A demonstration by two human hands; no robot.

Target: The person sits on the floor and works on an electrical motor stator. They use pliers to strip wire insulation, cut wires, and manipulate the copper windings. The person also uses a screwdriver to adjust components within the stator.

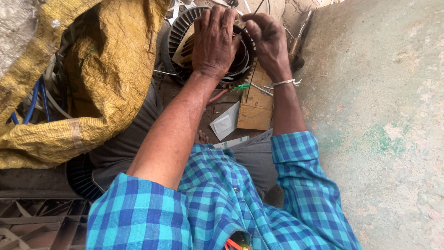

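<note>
My left hand [213, 39] lies flat, fingers spread, over round finned grey metal motor stator [185, 34] on floor ahead. Right hand [268, 44] pinches thin dark wire [249, 81]. I'd judge: keep stator pinned, wire taut.

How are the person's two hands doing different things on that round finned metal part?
The left hand lies flat and spread across the top of the round finned part, palm down; the right hand is bunched at its edge, fingertips pinching a thin dark wire. The right wrist wears a pale thread band; the left wrist is bare. Both are bare hands, reaching from rolled blue checked sleeves.
</note>
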